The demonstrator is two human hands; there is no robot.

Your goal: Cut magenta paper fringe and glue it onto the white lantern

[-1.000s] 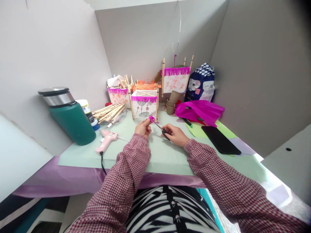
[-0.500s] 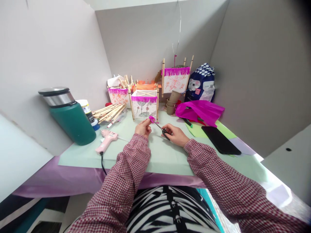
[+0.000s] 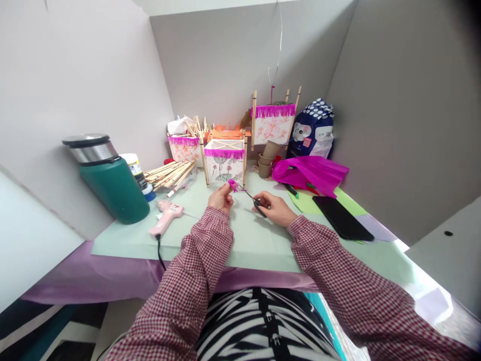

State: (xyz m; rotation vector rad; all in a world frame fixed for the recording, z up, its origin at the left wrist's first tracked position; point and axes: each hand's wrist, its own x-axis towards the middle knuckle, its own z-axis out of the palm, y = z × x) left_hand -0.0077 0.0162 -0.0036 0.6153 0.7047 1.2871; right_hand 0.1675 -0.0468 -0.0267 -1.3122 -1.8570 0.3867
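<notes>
My left hand (image 3: 221, 199) pinches a small piece of magenta paper (image 3: 233, 185) just above the pale green mat (image 3: 210, 235). My right hand (image 3: 275, 208) grips small black-handled scissors (image 3: 255, 201), whose blades point up-left and reach the magenta piece. Both hands hover in front of a small paper lantern (image 3: 224, 161) with wooden posts and a magenta fringe. Both sleeves are red-and-white check.
A green flask (image 3: 108, 179) and a glue bottle (image 3: 136, 171) stand at left, with a pink glue gun (image 3: 165, 216) and wooden sticks (image 3: 169, 173) nearby. More lanterns (image 3: 272, 123), paper cups (image 3: 267, 156), magenta tissue (image 3: 308, 172), a black phone (image 3: 341, 217) and a polka-dot bag (image 3: 310, 129) lie behind and right.
The hands stay almost in place. The magenta piece and the scissor blades have shifted very slightly left, and the view has drifted a little.
</notes>
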